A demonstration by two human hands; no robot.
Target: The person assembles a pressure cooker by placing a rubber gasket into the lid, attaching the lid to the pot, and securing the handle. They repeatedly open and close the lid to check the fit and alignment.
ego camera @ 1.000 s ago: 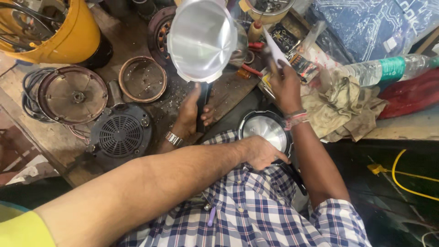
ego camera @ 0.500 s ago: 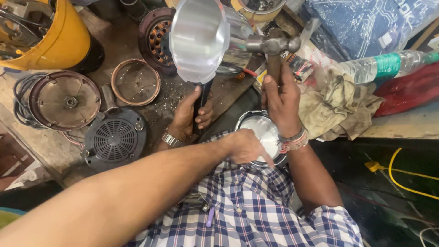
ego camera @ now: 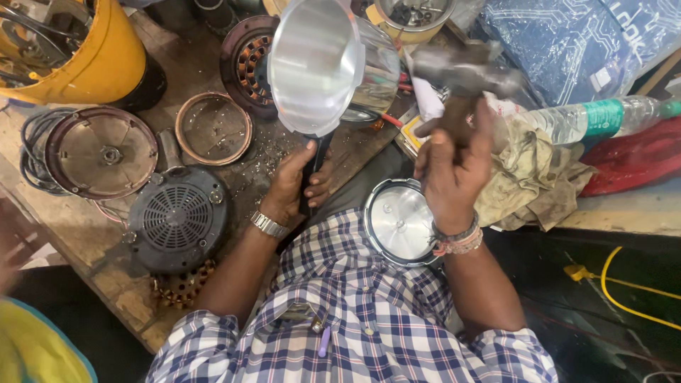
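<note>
Shiny steel pot (ego camera: 323, 67) at upper centre of the frame, tipped on its side, mouth toward the camera. Left hand (ego camera: 301, 181) just below it, fingers clamped round the pot's dark handle (ego camera: 316, 159). Right hand (ego camera: 454, 167) right of centre, closed on the wooden shaft of a hammer (ego camera: 464, 74), its head blurred, probably mid-swing. Round steel lid (ego camera: 397, 223) at centre, below. Black fan cover (ego camera: 177, 216) at left; yellow bucket (ego camera: 85, 53) in upper left corner.
</note>
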